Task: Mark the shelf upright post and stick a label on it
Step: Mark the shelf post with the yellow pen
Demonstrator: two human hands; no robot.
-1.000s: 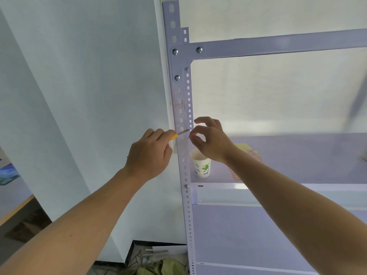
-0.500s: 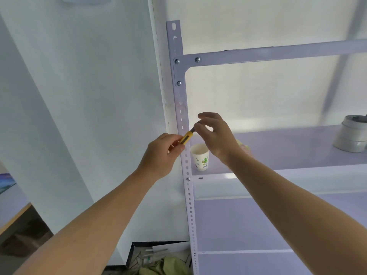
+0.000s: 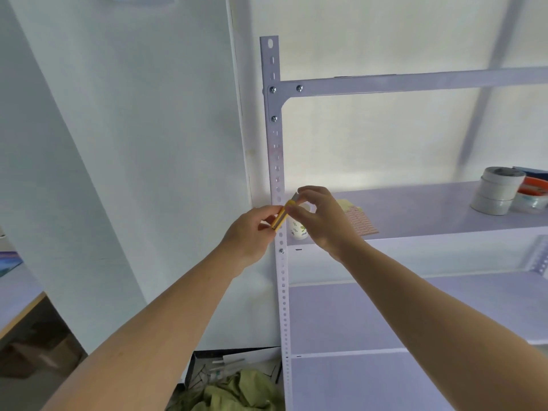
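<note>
A pale perforated shelf upright post (image 3: 274,155) runs from top to bottom at the centre. Faint reddish marks show on it near mid height. My left hand (image 3: 249,232) grips the lower end of a yellow marker (image 3: 281,215) just left of the post. My right hand (image 3: 320,218) pinches the marker's upper grey end, in front of the post at the level of the middle shelf. A sheet of small labels (image 3: 360,218) lies on that shelf behind my right hand.
A white paper cup (image 3: 298,229) stands on the shelf (image 3: 430,209) beside the post, partly hidden by my right hand. Stacked tape rolls (image 3: 495,191) and a coloured box sit at the shelf's right. A box with green cloth (image 3: 237,393) lies below.
The view has tilted and pulled back. My hands came down off the post, the marker swung from pointing at the post to steeply tilted, and my right hand now pinches its top end.
</note>
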